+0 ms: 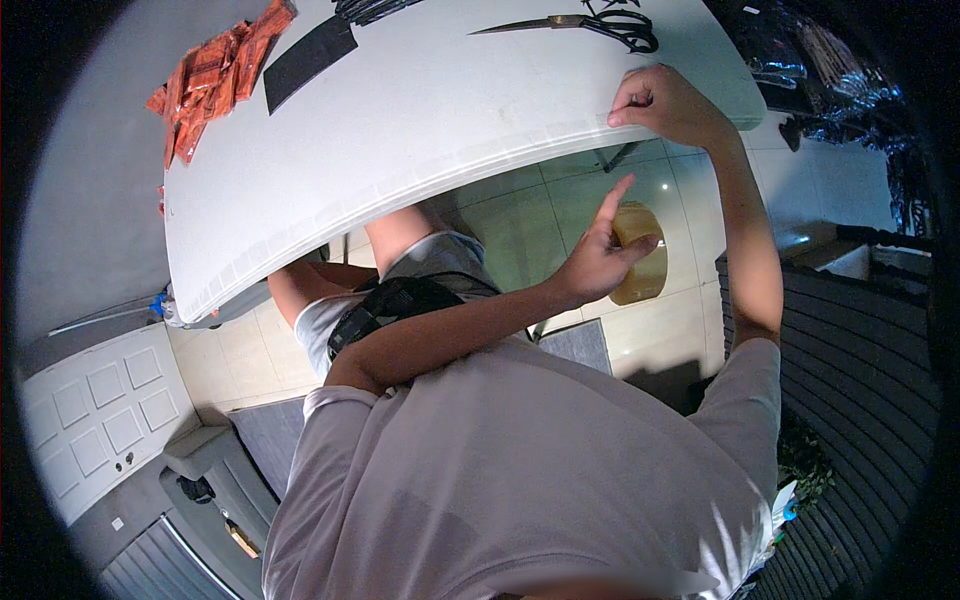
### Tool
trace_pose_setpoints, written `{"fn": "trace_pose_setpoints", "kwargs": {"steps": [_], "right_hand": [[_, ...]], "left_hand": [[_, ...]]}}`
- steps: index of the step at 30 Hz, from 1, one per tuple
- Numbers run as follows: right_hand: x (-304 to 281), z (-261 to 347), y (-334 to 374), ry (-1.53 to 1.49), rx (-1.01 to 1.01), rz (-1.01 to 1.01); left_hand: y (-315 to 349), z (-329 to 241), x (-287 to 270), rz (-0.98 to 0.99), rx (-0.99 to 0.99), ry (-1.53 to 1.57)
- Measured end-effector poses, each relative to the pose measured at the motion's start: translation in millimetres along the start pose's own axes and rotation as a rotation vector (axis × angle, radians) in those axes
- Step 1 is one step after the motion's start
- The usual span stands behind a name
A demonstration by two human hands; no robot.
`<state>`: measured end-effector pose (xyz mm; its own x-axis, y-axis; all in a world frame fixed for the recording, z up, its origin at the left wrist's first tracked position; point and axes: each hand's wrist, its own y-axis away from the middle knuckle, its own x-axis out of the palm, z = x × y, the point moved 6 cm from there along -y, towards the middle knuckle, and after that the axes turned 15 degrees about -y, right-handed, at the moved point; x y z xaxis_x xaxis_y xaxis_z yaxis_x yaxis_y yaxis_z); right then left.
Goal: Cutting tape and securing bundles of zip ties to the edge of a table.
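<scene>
My left hand (600,262) is in front of my body, past the table's near edge, with its index finger stretched out. Its thumb lies over a yellowish, see-through roll of packing tape (645,278), which it appears to hold. Over the right end of the white table (430,110), my right hand (670,105) bends down with thumb and index finger pinched at the edge. Whatever sits between those fingertips is too small to make out. Faint clear tape pieces (390,180) line the near edge. Black-handled scissors (570,22) lie just beyond my right hand.
Orange packets (225,75) are heaped at the table's left end, beside a flat black piece (310,62) and black strips (375,8). Dark glossy bags (830,80) lie right of the table. A dark ribbed surface (840,370) is on my right, a white door (110,420) lower left.
</scene>
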<state>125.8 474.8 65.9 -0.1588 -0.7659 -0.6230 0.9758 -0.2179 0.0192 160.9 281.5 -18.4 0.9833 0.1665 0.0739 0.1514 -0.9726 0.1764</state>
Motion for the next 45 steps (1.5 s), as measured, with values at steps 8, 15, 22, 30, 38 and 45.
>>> {"fn": "trace_pose_setpoints", "kwargs": {"steps": [8, 15, 22, 30, 38, 45], "right_hand": [[1.7, 8.3, -1.1, 0.023, -0.037, -0.004], [4.7, 8.8, -3.8, 0.032, -0.070, 0.002], [5.8, 18.1, -5.8, 0.167, -0.137, -0.053], [-7.7, 18.2, -14.8, 0.374, -0.017, -0.171], [-22.1, -20.4, -32.1, 0.377, 0.217, 0.062], [-69.2, -38.7, -57.2, 0.364, 0.102, -0.014]], "left_hand": [[-1.6, -1.1, 3.1, -0.005, 0.006, 0.049], [-1.8, -5.5, 2.8, 0.003, -0.043, 0.031], [-4.2, -4.6, 2.7, 0.014, -0.022, 0.048], [-4.3, -3.0, 2.7, 0.001, 0.007, 0.031], [-0.7, -4.9, 1.7, 0.011, -0.069, 0.017], [-3.1, -0.2, -0.9, 0.023, -0.060, 0.047]]}}
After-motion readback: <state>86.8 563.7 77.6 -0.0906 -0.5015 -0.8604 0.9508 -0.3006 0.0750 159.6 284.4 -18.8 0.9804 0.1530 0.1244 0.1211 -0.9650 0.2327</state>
